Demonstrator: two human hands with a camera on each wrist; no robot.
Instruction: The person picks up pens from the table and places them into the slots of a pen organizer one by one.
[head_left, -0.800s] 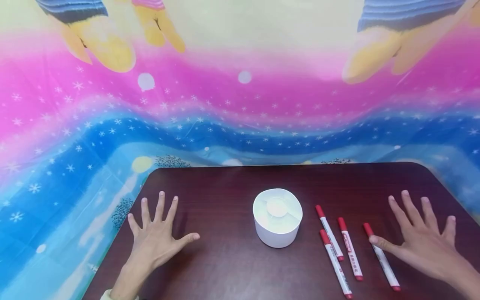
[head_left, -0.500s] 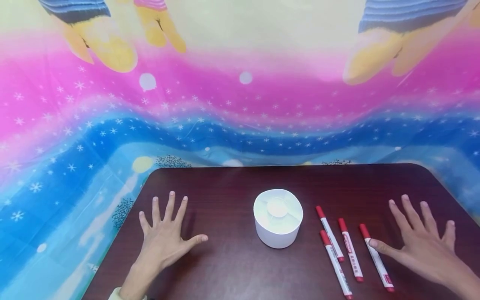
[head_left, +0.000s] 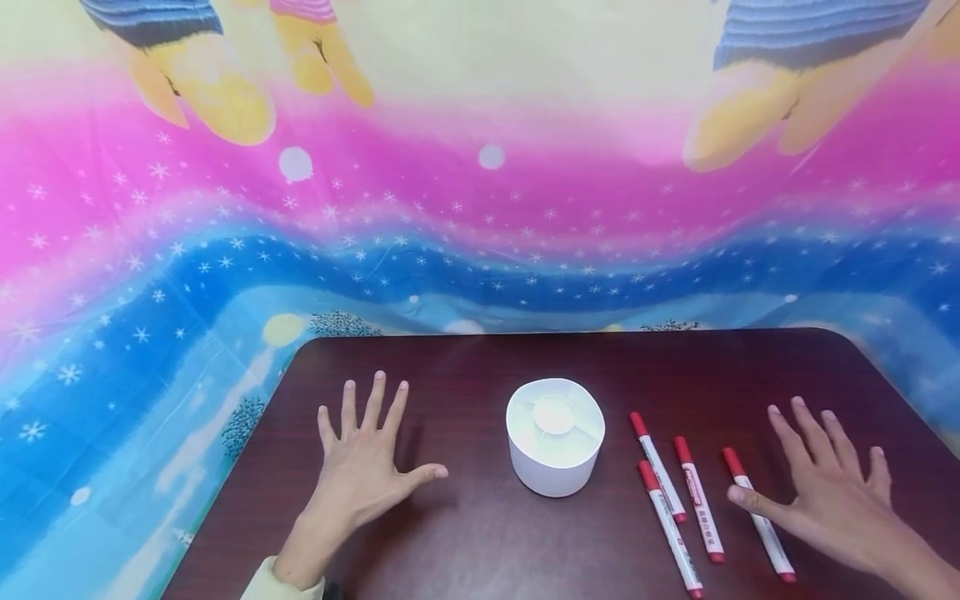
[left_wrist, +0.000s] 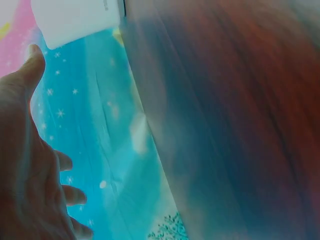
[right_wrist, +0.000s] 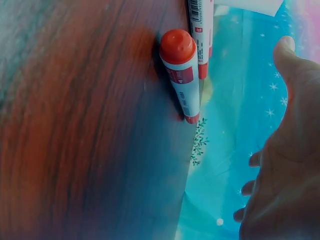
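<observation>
A round white organizer with inner compartments (head_left: 557,475) stands in the middle of the dark wooden table. My left hand (head_left: 363,475), fingers spread and holding nothing, hovers to its left, thumb toward it. To the organizer's right lie several red-capped white markers, two of them close together: a marker (head_left: 660,475) and a nearer marker (head_left: 675,537), with a third marker (head_left: 701,508) beside them. My right hand (head_left: 840,500) is spread over the right side, its thumb near the rightmost marker (head_left: 763,529). That marker's end (right_wrist: 178,47) looms large in the right wrist view.
The table's far edge (head_left: 570,335) meets a hanging cloth (head_left: 450,208) printed in pink and blue with snowflakes. A pale sleeve (head_left: 285,581) shows at the left wrist. The organizer's white wall (left_wrist: 77,22) appears at the top of the left wrist view.
My left hand has moved right, toward the organizer. My right hand has shifted slightly left and nearer. The rightmost marker has rolled slightly left, then partly back.
</observation>
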